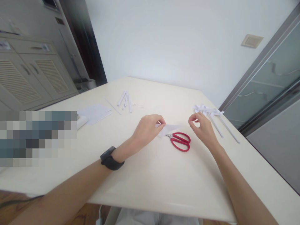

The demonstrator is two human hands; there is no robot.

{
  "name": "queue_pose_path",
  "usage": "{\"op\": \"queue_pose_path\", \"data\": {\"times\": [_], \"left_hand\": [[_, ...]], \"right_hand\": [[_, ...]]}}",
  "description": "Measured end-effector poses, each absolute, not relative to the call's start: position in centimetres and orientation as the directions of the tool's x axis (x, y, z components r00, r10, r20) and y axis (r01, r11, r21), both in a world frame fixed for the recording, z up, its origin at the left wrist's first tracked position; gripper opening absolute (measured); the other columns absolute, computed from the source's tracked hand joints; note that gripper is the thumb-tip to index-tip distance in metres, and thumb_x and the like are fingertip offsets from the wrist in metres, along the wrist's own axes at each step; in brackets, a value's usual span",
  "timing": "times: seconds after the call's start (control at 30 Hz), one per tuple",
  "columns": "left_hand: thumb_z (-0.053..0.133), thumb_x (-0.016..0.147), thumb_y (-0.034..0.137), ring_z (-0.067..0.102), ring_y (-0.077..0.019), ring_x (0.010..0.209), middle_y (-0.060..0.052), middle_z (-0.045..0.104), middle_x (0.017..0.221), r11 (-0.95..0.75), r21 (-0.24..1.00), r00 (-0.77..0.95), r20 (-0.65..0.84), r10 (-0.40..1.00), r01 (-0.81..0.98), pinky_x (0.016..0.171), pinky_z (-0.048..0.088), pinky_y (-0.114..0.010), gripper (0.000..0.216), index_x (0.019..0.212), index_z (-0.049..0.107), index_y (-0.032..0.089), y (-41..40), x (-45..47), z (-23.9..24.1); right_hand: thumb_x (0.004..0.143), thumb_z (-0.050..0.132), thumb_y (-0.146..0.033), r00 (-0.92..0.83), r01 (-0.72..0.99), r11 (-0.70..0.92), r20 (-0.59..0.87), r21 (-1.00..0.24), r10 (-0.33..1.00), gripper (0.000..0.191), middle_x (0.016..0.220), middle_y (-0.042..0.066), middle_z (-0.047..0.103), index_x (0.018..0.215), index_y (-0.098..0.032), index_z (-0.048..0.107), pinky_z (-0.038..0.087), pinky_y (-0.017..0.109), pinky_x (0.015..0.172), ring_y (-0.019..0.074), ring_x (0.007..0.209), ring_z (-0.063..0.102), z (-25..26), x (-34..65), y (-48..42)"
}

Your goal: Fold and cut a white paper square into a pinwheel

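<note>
My left hand [148, 126] pinches a white sheet of paper [172, 127] between thumb and forefinger. The paper looks folded, and its narrow tip points right. My right hand [202, 126] is at that tip, with thumb and forefinger curled together; whether the corner is between them is too faint to tell. Just below the paper lies a pair of scissors [180, 142] with red handles, blade end to the left. The paper covers part of the blades. A black watch is on my left wrist.
Several rolled paper sticks [126, 101] lie farther back, near small paper scraps [139, 105]. A stack of white paper [95, 113] is at the left, by a pixelated area. Paper pinwheels [206, 110] on sticks lie near the table's [145, 181] right edge.
</note>
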State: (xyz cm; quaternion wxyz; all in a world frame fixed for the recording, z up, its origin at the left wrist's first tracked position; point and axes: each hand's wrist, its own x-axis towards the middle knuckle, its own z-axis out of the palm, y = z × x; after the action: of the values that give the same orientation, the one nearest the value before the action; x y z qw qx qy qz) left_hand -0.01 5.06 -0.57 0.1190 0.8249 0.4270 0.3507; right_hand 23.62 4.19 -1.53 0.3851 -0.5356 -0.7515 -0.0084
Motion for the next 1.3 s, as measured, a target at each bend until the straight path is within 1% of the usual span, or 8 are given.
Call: {"op": "queue_pose_path", "data": {"times": [0.07,0.13,0.23,0.4,0.57,0.77,1.03,1.3], "left_hand": [[0.05,0.079,0.021,0.062,-0.0202,0.078,-0.002,0.069,0.081,-0.611,0.512,0.396,0.473,0.787,0.604,0.07,0.043,-0.03,0.013,0.075,0.063,0.021,4.9,0.1,-0.6],[0.05,0.08,0.021,0.062,-0.0192,0.078,-0.002,0.068,0.081,-0.631,0.527,0.415,0.478,0.774,0.569,0.07,0.044,-0.029,0.014,0.077,0.063,0.021,4.8,0.3,-0.7],[0.05,0.08,0.02,0.061,-0.0183,0.08,-0.001,0.068,0.084,-0.675,0.531,0.445,0.507,0.738,0.513,0.074,0.044,-0.029,0.013,0.079,0.063,0.02,4.6,0.5,-0.8],[0.053,0.078,0.015,0.06,-0.0181,0.091,-0.002,0.066,0.094,-0.705,0.522,0.437,0.555,0.708,0.48,0.083,0.043,-0.029,0.013,0.077,0.064,0.022,4.8,0.4,-0.8],[0.051,0.079,0.016,0.06,-0.0176,0.087,-0.002,0.065,0.089,-0.679,0.558,0.44,0.516,0.734,0.478,0.08,0.044,-0.029,0.011,0.079,0.062,0.02,4.6,1.0,-1.3],[0.049,0.081,0.013,0.057,-0.017,0.086,-0.002,0.062,0.091,-0.745,0.445,0.484,0.571,0.663,0.497,0.08,0.042,-0.03,0.011,0.082,0.057,0.019,4.3,1.5,-1.7],[0.048,0.084,0.016,0.056,-0.018,0.087,-0.002,0.062,0.089,-0.799,0.296,0.527,0.624,0.577,0.524,0.08,0.042,-0.032,0.009,0.084,0.056,0.019,4.2,1.0,-0.5],[0.049,0.082,0.016,0.056,-0.0188,0.086,-0.003,0.062,0.088,-0.759,0.35,0.504,0.585,0.635,0.549,0.081,0.043,-0.033,0.01,0.082,0.058,0.019,5.0,0.3,0.0]], "right_hand": [[0.084,0.048,-0.021,-0.159,0.747,0.483,0.583,-0.457,0.797,0.007,0.093,0.005,0.056,0.089,-0.021,0.052,0.045,0.034,0.076,0.0197,0.087,0.055,-1.2,22.3,3.6],[0.082,0.054,-0.022,-0.243,0.708,0.541,0.562,-0.455,0.791,0.012,0.095,0.005,0.056,0.094,-0.022,0.052,0.044,0.034,0.079,0.0203,0.091,0.054,-1.1,20.7,2.9],[0.083,0.05,-0.015,-0.329,0.692,0.58,0.528,-0.43,0.783,0.007,0.093,0.004,0.055,0.086,-0.021,0.052,0.043,0.032,0.079,0.0189,0.088,0.053,-1.4,18.8,2.4],[0.082,0.048,-0.011,-0.314,0.706,0.565,0.526,-0.428,0.79,0.01,0.089,0.004,0.054,0.083,-0.021,0.05,0.043,0.031,0.076,0.0189,0.085,0.052,-1.8,18.6,2.4],[0.081,0.049,-0.013,-0.321,0.742,0.548,0.514,-0.386,0.795,0.009,0.09,0.005,0.055,0.085,-0.021,0.051,0.042,0.031,0.075,0.02,0.085,0.052,-1.5,18.9,2.0],[0.083,0.049,-0.013,-0.359,0.773,0.56,0.522,-0.298,0.774,0.008,0.09,0.005,0.056,0.085,-0.02,0.052,0.041,0.031,0.075,0.0207,0.087,0.052,-0.9,18.8,1.5],[0.084,0.049,-0.014,-0.336,0.795,0.549,0.568,-0.257,0.752,0.007,0.088,0.005,0.056,0.085,-0.019,0.052,0.041,0.03,0.072,0.0192,0.082,0.054,-0.2,18.8,1.3],[0.084,0.049,-0.013,-0.297,0.84,0.498,0.587,-0.214,0.753,0.006,0.088,0.005,0.056,0.083,-0.018,0.052,0.04,0.029,0.072,0.019,0.083,0.053,0.3,20.0,1.4]]}}
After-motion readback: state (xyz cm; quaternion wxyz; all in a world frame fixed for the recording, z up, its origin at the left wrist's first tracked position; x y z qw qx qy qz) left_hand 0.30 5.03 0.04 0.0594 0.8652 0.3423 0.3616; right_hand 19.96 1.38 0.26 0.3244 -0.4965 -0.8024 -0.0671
